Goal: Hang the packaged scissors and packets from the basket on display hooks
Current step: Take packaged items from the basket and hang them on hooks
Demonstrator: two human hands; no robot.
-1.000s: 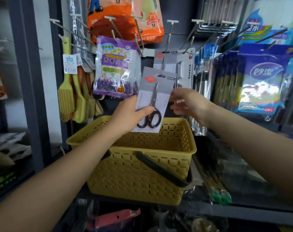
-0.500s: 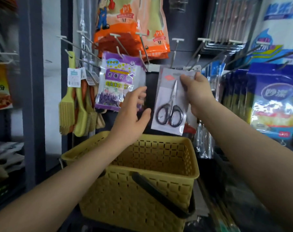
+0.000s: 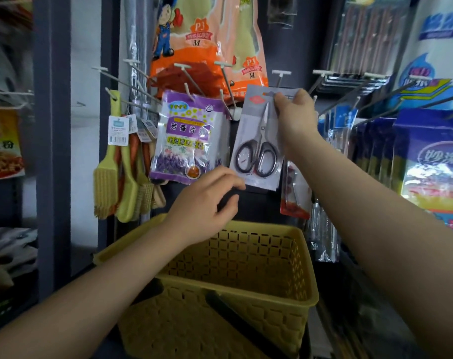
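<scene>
The right hand (image 3: pixel 296 117) pinched the scissors card (image 3: pixel 259 141) by its top, above the basket (image 3: pixel 277 294). The left hand (image 3: pixel 204 203) hovered below it, fingers loosely curled, holding nothing. Left of the card hung a purple packet (image 3: pixel 186 136) reading "芳香片".

Lighting: dim, soft and even; no single source visible. Brightest patch: pale wall strip at far left. Shadows: faint, deepest under the shelves at lower left and lower right. Glare: small white highlights on the purple sachet packet (image 3: pixel 187 137) and the blue packs (image 3: pixel 432 161) at right. Sharpness: centre moderately clear, with printing on the sachet legible. Edges: smeared and soft, notably top left and bottom right. Distortion: wide-angle bowing, shelf uprights leaning outward. Near forearms slightly soft.
</scene>
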